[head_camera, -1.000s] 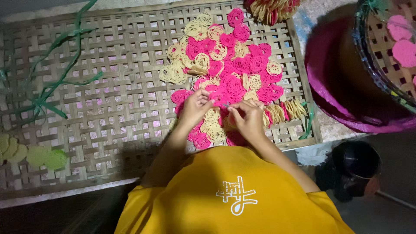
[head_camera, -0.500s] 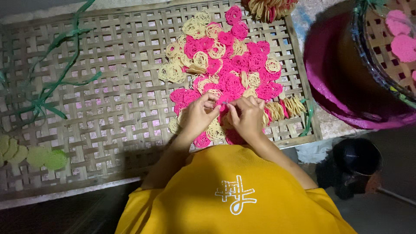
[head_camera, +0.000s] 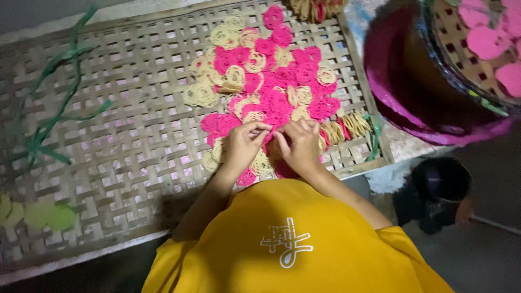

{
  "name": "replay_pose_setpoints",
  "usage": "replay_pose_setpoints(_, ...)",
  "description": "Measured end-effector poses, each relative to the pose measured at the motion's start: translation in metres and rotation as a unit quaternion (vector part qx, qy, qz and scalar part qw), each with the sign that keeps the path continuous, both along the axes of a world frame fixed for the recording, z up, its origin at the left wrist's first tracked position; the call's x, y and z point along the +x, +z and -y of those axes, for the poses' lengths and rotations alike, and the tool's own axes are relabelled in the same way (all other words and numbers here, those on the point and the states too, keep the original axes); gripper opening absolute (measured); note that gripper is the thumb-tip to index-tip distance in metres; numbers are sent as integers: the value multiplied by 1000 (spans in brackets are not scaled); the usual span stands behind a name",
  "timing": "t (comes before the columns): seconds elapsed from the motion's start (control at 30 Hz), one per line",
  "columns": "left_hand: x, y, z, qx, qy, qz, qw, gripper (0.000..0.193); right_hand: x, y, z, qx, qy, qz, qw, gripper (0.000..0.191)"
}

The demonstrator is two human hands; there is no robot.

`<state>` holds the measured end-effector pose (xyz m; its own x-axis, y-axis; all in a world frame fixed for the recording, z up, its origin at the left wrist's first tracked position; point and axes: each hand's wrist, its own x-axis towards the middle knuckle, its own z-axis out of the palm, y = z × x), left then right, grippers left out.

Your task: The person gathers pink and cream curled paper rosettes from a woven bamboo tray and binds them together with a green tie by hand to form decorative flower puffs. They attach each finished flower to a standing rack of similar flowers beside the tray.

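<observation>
Pink and cream coiled rounds lie packed together on a flat woven bamboo tray. My left hand and my right hand meet at the near edge of that patch. The fingertips of both pinch one pink round between them. More rounds lie under and around the hands, partly hidden by them. My yellow shirt fills the bottom of the view.
A magenta basin stands at the right, with a round woven tray of pink rounds on top. Green strips lie on the tray's left part, pale green rounds at the lower left. A dark object sits on the floor.
My hands have drawn slightly closer together over the same spot, the fingertips now meeting on a pink round. The rounds on the tray have not moved.
</observation>
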<state>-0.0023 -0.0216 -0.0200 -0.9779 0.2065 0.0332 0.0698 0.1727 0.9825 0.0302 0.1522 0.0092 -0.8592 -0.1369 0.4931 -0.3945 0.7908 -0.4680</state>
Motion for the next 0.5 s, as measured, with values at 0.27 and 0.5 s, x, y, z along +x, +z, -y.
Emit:
replay_pose_setpoints(0.27,15,55,-10,-103,12,-152,983,14,11,19,-28,-122,-20,14,992,19)
replay_pose_setpoints(0.5,25,59,-27,-101,-8,-94,990,16,23,32,-42,-6,48,41,998,22)
